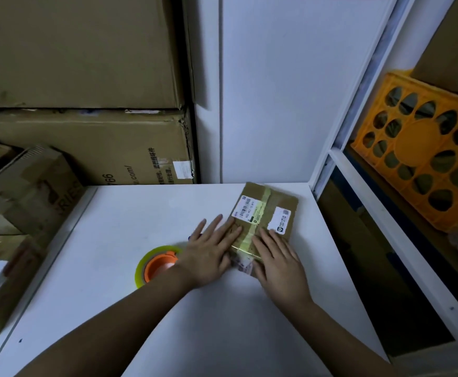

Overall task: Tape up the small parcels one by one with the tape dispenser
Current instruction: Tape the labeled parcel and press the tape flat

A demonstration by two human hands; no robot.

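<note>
Parcel (pixel 266 216) flat on white worktop (pixel 140 219), near the back right corner, taped lengthwise. Left hand (pixel 208 254) pressed on its near left edge, fingers straight, grasping nothing. Right hand (pixel 279 263) likewise flat on the near end, fingers straight. Tape roll (pixel 155 263) just left of the left wrist, partly hidden. Orange crate (pixel 423 153) on shelf at right.

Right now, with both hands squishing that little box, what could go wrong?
1. Both hands, the left hand and the right hand, press flat on the small parcel. If they rub unevenly, the yellowish tape strip might wrinkle or lift at the near edge.
2. The tape roll lies right beside the left wrist, so a careless move could knock it away across the white table.
</note>
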